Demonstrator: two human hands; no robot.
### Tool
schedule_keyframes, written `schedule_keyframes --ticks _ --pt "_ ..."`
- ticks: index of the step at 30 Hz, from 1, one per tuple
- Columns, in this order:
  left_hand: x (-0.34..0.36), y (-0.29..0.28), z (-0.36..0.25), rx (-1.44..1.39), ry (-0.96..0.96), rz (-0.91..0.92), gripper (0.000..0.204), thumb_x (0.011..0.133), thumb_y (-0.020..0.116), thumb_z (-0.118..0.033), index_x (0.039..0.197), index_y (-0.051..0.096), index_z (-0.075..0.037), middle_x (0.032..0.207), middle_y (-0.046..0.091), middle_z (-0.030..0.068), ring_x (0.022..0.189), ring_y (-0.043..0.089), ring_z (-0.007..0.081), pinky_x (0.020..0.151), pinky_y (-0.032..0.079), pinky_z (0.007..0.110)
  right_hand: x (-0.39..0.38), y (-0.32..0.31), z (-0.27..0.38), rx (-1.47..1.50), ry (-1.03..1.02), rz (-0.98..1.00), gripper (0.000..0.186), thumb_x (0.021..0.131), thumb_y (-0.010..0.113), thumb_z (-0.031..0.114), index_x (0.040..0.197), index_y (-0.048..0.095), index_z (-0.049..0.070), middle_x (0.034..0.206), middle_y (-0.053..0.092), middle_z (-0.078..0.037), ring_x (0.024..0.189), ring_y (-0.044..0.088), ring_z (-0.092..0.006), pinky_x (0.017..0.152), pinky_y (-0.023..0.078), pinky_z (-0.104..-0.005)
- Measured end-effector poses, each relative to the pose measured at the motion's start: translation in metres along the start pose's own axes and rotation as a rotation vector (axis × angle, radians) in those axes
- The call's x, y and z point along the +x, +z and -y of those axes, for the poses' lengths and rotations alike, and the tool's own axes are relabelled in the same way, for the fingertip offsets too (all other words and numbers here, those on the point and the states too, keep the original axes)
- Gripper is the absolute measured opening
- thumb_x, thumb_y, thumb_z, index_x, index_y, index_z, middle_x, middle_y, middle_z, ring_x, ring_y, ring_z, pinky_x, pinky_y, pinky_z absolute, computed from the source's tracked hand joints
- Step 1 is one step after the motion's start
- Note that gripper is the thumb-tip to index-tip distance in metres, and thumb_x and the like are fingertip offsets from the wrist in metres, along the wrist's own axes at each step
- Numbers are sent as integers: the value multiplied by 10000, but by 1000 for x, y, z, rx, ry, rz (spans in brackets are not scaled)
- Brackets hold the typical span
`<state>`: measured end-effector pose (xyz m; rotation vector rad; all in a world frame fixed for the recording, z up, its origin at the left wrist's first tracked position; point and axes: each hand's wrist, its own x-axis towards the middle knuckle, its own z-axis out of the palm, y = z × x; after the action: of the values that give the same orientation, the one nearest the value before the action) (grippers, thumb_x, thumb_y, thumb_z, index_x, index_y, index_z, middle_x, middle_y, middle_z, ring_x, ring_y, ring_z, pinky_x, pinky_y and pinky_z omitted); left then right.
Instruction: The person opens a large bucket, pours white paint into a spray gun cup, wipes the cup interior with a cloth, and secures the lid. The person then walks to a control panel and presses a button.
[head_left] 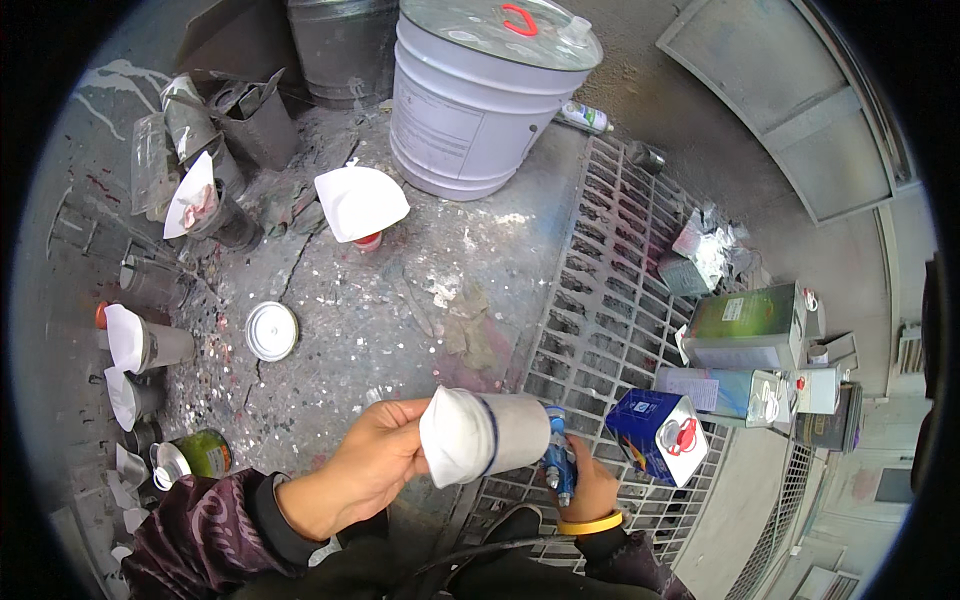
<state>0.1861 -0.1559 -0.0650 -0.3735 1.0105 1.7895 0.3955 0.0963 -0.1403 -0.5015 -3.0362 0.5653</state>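
Observation:
My left hand point(355, 460) pinches a white paper cone or sheet point(447, 440) over the open end of a translucent whitish cup point(515, 433), which lies tilted on its side in the air. The cup joins a blue spray gun point(560, 460) gripped in my right hand point(590, 485), a yellow band on that wrist. Just right of the gun, a dark blue metal can point(645, 430) with a red cap stands on the metal grating point(590, 290). A round silver lid point(272, 330) lies on the paint-spattered floor point(460, 250) to the left.
A large white pail point(460, 120) stands ahead, beside a dark drum point(340, 50). Cups with paper cones point(135, 340) and grimy containers point(260, 135) line the left. Several metal cans point(740, 330) stand at right. An aerosol can point(585, 117) lies behind the pail.

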Motion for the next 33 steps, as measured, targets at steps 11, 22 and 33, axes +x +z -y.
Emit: schedule_keyframes --ticks 11,22,33 --pt "-17 4 0 1382 871 264 196 924 770 -257 854 736 -77 681 652 74 580 635 238 561 513 364 8 -7 -8 139 154 286 678 824 839 329 1388 544 96 1016 751 -217 914 748 -378 733 580 -426" --pt "12 -10 -112 2165 1712 1379 228 931 541 -171 1027 668 -9 1158 714 156 1222 646 256 1226 399 420 13 -9 1 556 -153 636 651 937 725 500 1414 578 83 1011 740 -247 879 746 -398 780 590 -444" --pt "-25 -11 -21 1892 1333 721 259 949 678 -279 876 663 -31 934 702 115 922 695 256 1080 511 407 -1 0 -1 524 -174 400 666 903 775 455 1388 592 36 962 743 -243 790 745 -399 709 588 -440"
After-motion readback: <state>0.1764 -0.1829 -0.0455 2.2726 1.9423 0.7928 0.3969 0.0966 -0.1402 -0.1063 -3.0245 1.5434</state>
